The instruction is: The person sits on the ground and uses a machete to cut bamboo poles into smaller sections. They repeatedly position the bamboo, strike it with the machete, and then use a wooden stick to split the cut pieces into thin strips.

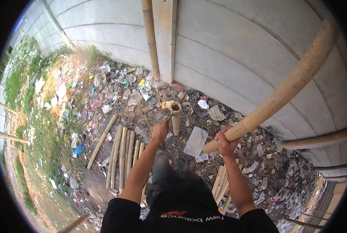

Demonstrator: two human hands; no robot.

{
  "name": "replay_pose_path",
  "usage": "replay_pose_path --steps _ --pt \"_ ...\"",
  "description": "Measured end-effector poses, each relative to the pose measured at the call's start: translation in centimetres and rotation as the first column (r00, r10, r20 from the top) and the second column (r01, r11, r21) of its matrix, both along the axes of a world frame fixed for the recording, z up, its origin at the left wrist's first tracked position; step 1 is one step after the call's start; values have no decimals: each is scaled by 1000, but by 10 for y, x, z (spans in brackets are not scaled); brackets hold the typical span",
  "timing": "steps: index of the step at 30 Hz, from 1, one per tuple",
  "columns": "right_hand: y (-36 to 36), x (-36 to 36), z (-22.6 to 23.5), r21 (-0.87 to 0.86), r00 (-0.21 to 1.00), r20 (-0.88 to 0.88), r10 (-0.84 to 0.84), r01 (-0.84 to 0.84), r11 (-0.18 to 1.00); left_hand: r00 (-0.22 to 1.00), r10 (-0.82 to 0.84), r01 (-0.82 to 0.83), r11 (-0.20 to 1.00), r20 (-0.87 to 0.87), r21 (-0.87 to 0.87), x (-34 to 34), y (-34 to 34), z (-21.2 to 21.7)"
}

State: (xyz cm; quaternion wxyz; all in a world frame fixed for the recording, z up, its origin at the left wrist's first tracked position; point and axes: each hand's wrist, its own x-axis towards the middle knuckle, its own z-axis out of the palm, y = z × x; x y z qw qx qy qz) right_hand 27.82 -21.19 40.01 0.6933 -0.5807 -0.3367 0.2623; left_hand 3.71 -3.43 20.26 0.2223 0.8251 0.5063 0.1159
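My left hand (160,132) is closed around a dark, narrow blade-like tool (170,115); its exact kind is hard to make out. The tool's far end meets the rim of a short hollow bamboo section (176,122), which stands upright on the ground in front of me. My right hand (227,145) grips a thick bamboo pole (276,99) close to its lower end. From there the pole slants up and away to the upper right. A flat grey slab (196,141) lies between the section and my right hand.
Several bamboo lengths (123,157) lie to my left, and split bamboo strips (219,182) lie by my right forearm. Scattered litter (136,97) covers the ground. A grey panel wall (227,50) rises ahead, with an upright bamboo post (151,42) against it. Greenery (51,143) grows leftward.
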Motion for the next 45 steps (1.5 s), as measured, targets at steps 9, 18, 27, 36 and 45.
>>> replay_pose_path --steps 9,18,27,36,45 --pt "-109 13 -217 -919 893 162 420 -18 394 993 -80 80 997 -87 -10 -6 9 -72" --pt "86 46 47 60 999 -35 -5 7 998 999 -49 49 999 -24 -15 26 10 -112" --pt "-84 29 -301 -973 954 3 300 -66 221 983 -160 156 986 -89 -57 53 46 -123" --pt "68 86 -142 -346 1000 -8 29 -30 938 982 -154 151 988 -104 -39 33 60 -169" --pt "36 69 -244 -398 985 -139 -105 42 917 997 -76 76 986 7 -150 82 38 -200"
